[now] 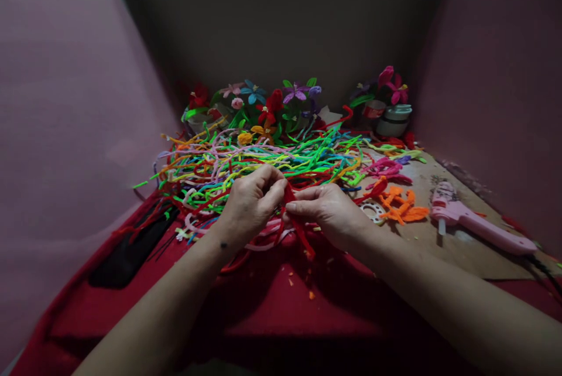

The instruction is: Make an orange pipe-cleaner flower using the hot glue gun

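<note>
Both hands meet at the middle of the view, above the front of a pile of coloured fuzzy stems (228, 156). My left hand (257, 197) is closed, its thumb and fingers pinching a red fuzzy stem piece (302, 235) near its upper end. My right hand (322, 209) pinches the same red piece from the other side, thumb on top. The piece's lower strands hang down and slightly right between the hands. Its exact shape under the fingertips is hidden.
A pink glue gun (487, 229) lies on a brown board (461, 256) at the right, near orange pieces (401, 206) and a white ring (372, 211). A black flat object (127, 253) lies left. Fuzzy flowers (295, 92) and a lidded jar (394, 121) stand behind.
</note>
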The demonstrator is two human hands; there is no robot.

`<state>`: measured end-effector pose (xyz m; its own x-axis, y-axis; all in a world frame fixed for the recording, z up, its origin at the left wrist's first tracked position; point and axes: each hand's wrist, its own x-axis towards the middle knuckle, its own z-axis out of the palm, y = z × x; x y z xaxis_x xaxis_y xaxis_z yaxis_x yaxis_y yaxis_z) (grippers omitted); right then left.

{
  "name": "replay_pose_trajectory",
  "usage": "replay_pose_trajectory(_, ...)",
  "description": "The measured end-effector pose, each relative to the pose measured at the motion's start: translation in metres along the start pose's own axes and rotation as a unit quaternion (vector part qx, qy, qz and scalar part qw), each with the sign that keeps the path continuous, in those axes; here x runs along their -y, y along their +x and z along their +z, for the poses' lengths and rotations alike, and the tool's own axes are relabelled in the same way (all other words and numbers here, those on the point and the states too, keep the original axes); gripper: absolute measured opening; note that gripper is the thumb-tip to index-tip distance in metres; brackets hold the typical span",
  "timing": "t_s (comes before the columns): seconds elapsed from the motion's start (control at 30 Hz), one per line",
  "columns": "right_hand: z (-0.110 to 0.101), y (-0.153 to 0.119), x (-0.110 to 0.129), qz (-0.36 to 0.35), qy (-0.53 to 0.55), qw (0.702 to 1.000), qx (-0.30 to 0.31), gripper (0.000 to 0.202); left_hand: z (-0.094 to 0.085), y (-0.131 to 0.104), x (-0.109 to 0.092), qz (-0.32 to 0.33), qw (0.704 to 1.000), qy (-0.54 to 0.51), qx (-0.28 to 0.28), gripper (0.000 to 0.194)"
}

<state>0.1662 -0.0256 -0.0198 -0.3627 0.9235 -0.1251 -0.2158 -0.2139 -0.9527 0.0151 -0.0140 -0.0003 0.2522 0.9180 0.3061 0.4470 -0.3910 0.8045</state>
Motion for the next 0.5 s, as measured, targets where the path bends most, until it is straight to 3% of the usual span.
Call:
replay_pose_trajectory(0.23, -0.001, -0.001, 0.000, 0.003, -0.027, 0.999, -0.018, 0.009, -0.002, 0.002, -0.009, -0.140, 0.975, -0.162, 0.065, 0.023)
replay_pose_trajectory(0.37, 0.000, 0.001, -0.002, -0.039, -0.107, 0.993, -0.024, 0.015, 0.005, 0.001, -0.004, -0.164, 0.964, -0.208, 0.006, 0.024)
replay_pose_trajectory(0.5, 0.002, 0.003, -0.005, -0.134, -0.259, 0.955, -0.056, 0.023, 0.013, 0.002, 0.002, -0.185, 0.947, -0.258, -0.036, 0.022)
